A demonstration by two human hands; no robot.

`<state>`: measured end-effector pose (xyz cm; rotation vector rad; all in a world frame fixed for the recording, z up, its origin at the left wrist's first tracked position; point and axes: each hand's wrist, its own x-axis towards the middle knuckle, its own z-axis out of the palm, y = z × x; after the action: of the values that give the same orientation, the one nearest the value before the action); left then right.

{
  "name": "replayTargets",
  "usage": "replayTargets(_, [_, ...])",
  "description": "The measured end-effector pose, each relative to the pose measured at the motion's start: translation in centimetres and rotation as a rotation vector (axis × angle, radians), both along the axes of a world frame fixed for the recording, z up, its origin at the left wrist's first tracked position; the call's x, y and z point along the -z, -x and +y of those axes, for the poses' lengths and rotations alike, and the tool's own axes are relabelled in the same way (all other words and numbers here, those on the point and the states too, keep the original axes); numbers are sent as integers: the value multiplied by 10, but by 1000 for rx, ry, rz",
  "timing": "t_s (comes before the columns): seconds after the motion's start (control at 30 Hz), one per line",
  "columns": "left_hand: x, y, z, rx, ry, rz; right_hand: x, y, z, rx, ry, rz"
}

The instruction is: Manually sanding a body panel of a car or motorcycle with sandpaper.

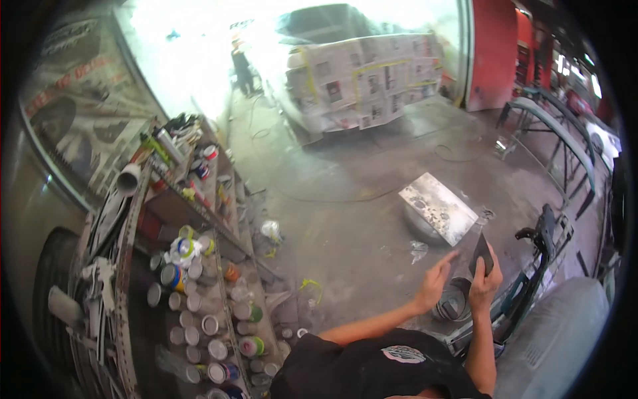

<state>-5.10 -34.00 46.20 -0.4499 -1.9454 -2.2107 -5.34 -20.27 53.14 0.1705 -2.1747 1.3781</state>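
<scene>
My right hand (486,282) grips a thin, flat dark piece (481,255) with a pointed top corner, the thumb pressed on its face. Its exact kind is not clear. To its left my left hand (433,286) is raised with fingers stretched out toward the piece, apart from it and holding nothing. Below and between the hands stands a round bucket (438,310), partly hidden by the right hand and wrist. Just beyond the hands, a spattered white board (442,206) lies on a round pale drum (417,223).
Shelves on the left carry several paint cans (218,349). Ahead stands a car covered with newspaper (372,80), with another person (242,66) nearby. A metal stand (565,136) and a bumper-like grey panel (558,332) are on the right. A hose (332,199) crosses the floor.
</scene>
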Motion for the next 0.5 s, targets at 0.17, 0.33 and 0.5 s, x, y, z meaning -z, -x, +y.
replayTargets(0.17, [-38,-5,-9,-33,-164,-56,34,-36,-37,-144,-211,180])
replayTargets(0.33, [-26,-4,-12,-155,-146,74,-10,0,-44,-185,-58,62])
replayTargets(0.5, [-28,0,-20,-168,-147,3,20,-17,-56,-164,-237,191])
